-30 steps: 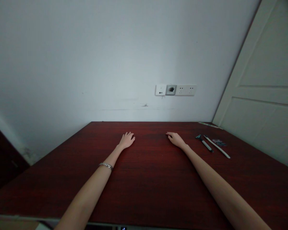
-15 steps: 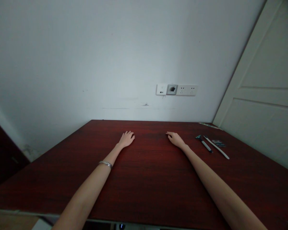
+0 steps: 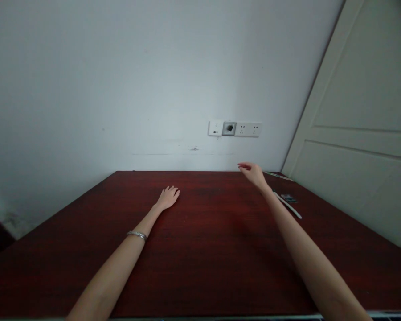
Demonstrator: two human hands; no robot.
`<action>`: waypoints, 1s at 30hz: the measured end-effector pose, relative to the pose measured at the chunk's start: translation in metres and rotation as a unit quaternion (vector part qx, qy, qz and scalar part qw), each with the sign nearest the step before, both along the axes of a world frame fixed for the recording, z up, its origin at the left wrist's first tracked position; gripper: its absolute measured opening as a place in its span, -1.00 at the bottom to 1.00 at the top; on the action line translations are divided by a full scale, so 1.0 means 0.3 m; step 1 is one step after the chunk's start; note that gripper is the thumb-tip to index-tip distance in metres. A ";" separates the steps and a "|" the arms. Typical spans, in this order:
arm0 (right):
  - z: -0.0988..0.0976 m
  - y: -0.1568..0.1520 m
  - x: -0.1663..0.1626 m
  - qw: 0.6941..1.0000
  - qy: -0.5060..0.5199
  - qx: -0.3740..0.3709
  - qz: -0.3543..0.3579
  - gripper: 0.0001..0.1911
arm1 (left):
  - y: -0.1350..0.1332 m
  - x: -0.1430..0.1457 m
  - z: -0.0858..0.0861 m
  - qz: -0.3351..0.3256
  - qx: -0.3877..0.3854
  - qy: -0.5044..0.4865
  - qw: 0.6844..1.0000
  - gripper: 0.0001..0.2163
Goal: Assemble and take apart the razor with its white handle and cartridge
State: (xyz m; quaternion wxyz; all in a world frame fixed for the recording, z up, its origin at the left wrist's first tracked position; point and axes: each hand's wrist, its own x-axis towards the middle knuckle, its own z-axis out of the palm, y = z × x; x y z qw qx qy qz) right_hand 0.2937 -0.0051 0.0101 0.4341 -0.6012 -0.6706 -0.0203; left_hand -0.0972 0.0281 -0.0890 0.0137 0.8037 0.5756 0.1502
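My left hand [image 3: 167,197] lies flat and open on the dark red wooden table [image 3: 200,249], with a silver bracelet [image 3: 137,234] on the wrist. My right hand [image 3: 254,172] is lifted off the table, fingers stretched out and holding nothing. It hovers over the far right part of the table. Just right of my right forearm lies a thin white stick-like tool [image 3: 289,206] beside a small dark packet [image 3: 289,197]. My forearm hides whatever else lies beside them.
A white wall rises behind the table, with a row of sockets [image 3: 235,129] on it. A white door [image 3: 364,133] stands at the right. A pale strip [image 3: 277,176] lies at the table's far right corner.
My right hand has risen off the table and moved right, towards the tools; my forearm now covers the dark-handled tool. My left hand stays flat. The view has shifted a little.
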 end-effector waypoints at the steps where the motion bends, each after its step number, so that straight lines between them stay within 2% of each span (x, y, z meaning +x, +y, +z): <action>1: 0.021 -0.027 0.031 1.000 -0.009 -0.006 -0.014 -0.64 | 0.000 0.001 0.001 0.001 0.001 0.002 1.000 -0.51; 4: 0.020 -0.117 0.137 0.991 -0.071 -0.071 -0.085 -0.68 | 0.001 0.005 0.004 0.010 -0.002 0.011 1.000 -0.53; 8: -0.063 -0.218 0.268 0.963 -0.121 -0.160 -0.180 -0.71 | -0.001 0.009 0.008 0.008 0.002 0.013 1.000 -0.53; 12: -0.144 -0.275 0.326 0.940 -0.143 -0.246 -0.189 -0.57 | -0.001 0.011 0.006 0.011 0.005 0.016 1.000 -0.54; 15: -0.185 -0.294 0.329 0.927 -0.159 -0.282 -0.188 -0.59 | 0.002 0.013 0.002 0.013 0.010 0.019 1.000 -0.54; 18: -0.217 -0.298 0.326 0.922 -0.174 -0.294 -0.183 -0.66 | 0.007 0.011 -0.002 0.011 0.016 0.020 1.000 -0.55; 22: -0.244 -0.288 0.327 0.929 -0.163 -0.281 -0.180 -0.71 | 0.014 0.007 -0.005 0.004 0.018 0.016 1.000 -0.56; 30: -0.232 -0.261 0.343 0.946 -0.156 -0.248 -0.141 -0.73 | 0.013 0.007 0.000 0.000 0.010 0.009 1.000 -0.57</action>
